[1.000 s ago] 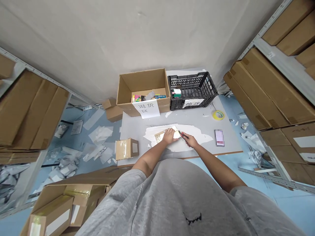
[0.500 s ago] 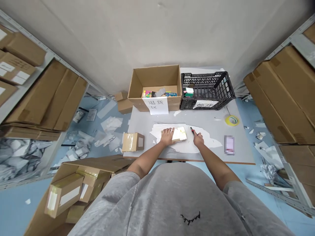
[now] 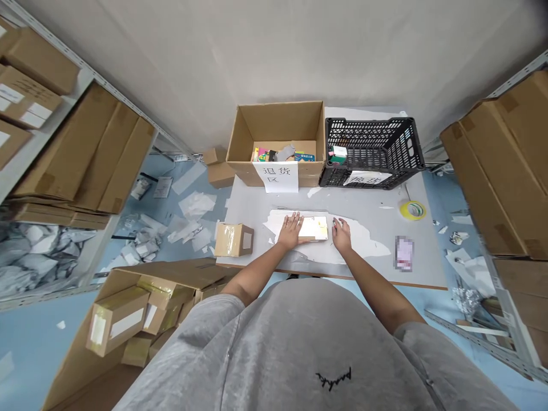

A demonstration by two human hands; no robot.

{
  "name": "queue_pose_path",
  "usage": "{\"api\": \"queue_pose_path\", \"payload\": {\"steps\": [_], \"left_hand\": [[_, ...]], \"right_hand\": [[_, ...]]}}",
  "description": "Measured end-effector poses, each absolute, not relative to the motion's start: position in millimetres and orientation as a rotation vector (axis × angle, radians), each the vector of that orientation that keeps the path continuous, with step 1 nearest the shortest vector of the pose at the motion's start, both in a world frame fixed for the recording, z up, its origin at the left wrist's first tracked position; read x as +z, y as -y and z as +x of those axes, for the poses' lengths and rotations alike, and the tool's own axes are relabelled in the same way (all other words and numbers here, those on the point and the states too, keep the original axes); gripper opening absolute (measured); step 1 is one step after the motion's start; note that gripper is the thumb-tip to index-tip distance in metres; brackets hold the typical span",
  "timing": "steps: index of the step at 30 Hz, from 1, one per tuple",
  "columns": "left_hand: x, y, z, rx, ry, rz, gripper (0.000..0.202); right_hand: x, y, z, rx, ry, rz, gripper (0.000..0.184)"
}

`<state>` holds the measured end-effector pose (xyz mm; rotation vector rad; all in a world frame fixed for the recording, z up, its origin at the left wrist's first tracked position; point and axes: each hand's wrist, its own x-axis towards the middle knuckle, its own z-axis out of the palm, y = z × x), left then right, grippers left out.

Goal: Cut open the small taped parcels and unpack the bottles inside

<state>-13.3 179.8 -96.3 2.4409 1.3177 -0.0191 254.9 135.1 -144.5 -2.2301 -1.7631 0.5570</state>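
Our left hand (image 3: pixel 291 231) lies flat and open, fingers spread, against the left end of a pale flat packet (image 3: pixel 313 228) on the table (image 3: pixel 363 200). Our right hand (image 3: pixel 341 236), loosely curled and apparently empty, sits just beside the packet's right end. Ahead, a paper sign (image 3: pixel 274 177) reading 退货区 hangs on a cardboard box (image 3: pixel 278 123), and another sign (image 3: pixel 367 178) reading 换货 hangs on a black crate (image 3: pixel 372 137).

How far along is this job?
Done: torn white wrapping lies on the blue floor, and colourful goods sit in the open cardboard box. In hand: the left hand rests on a flat pale packet, the right hand beside it. Left: a small taped cardboard box on the grey table.
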Motion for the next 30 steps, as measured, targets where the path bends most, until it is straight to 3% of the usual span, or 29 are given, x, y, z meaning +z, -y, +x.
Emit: {"api": "queue_pose_path", "payload": {"steps": [6,12,17,22,25,27,30], "left_hand": [[-100,-175,-23,0.034,-1.559,2.272,0.076],[-100,-196,-27,-0.027,-1.530,2.179,0.064],[-93,-220,-31,-0.258,-1.396,2.005,0.078],[-94,-225,-39,-0.360,-1.295,2.052,0.105],[-102,-212,-40,-0.282,-1.328,2.172,0.120],[-107,-203,-39,-0.198,-1.375,2.242,0.117],[-111,-197,-37,-0.068,-1.447,2.308,0.094]], "right_hand": [[-105,-136,217,0.495,2.229,-1.855,0.048],[-93,-134,208,0.458,2.320,-1.906,0.032],[-85,-124,207,0.465,2.434,-1.828,0.014],[-85,-97,210,0.600,2.476,-1.800,0.013],[-84,-90,211,0.714,2.465,-1.671,0.025],[-83,-94,208,0.749,2.396,-1.711,0.026],[-83,-105,198,0.748,2.216,-1.981,0.023]]}}
